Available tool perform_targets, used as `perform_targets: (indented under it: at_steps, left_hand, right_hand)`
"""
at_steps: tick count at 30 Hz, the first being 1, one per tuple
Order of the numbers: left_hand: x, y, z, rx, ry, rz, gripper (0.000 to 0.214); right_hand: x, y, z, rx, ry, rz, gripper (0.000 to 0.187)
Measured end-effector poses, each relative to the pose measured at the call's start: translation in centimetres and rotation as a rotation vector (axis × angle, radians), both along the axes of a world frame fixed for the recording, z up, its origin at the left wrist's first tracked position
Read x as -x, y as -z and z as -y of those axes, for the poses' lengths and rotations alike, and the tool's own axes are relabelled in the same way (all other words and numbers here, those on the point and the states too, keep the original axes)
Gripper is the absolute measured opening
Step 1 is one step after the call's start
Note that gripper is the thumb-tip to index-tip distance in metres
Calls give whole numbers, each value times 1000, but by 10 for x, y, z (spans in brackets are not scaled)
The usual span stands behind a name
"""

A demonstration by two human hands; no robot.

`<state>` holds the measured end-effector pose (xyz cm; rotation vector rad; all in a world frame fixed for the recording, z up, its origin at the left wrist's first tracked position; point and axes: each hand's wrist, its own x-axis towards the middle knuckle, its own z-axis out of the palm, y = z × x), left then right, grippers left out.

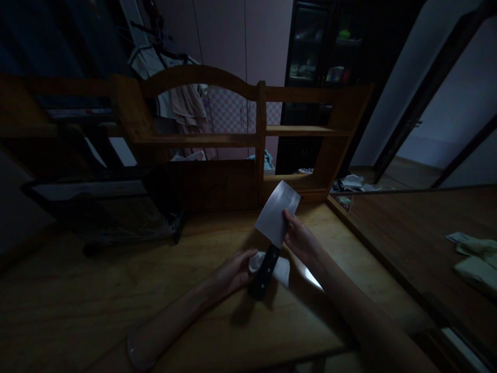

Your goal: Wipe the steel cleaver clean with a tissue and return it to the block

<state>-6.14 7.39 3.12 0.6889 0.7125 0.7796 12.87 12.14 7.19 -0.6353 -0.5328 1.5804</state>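
A cleaver (277,212) with a broad metal blade and a black riveted handle (265,273) is held above the wooden desk, blade pointing up and away. My right hand (297,233) pinches the blade's right side, thumb on its near face and the other fingers mostly hidden behind it. At the handle, my left hand (240,270) is closed on a white tissue or thin cloth (282,271) that passes behind the handle and shows on both sides of it. Whether the left fingers also touch the handle is hard to see in the dim light.
The desk (163,282) has a wooden shelf rack (202,139) along its back edge. A dark, plastic-wrapped flat device (112,207) stands at the left. Pale folded cloth (476,261) lies on the brown surface at right. Hanging clothes (188,106) are behind the rack.
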Motion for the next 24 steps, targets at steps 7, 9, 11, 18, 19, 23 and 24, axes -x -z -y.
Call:
perform_targets:
  at_steps: [7,9,11,18,19,23,24]
  left_hand:
    - [2,-3,0,74,57,184,21]
    - [2,-3,-1,98,61,196,20]
    - [3,-2,-1,130,77,174,20]
    - [8,-4,0,161,82,129,16]
    - [9,-4,-1,154,85,121,17]
    - [12,-3,-2,150,107,105,20]
    - [12,-2,-3,158,103,111,19]
  right_hand:
    - [16,2,11,-98,-167,43,15]
    - [14,2,9,-94,-142,22,15]
    - [10,2,5,-72,-98,-12,14]
    - [-14,-1,-14,-17,77,-61,5]
    - [-17,-1,-16,-22,90,-67,5]
    - [-28,0,-22,-58,138,-73,8]
    - [-29,0,-23,-70,150,-70,9]
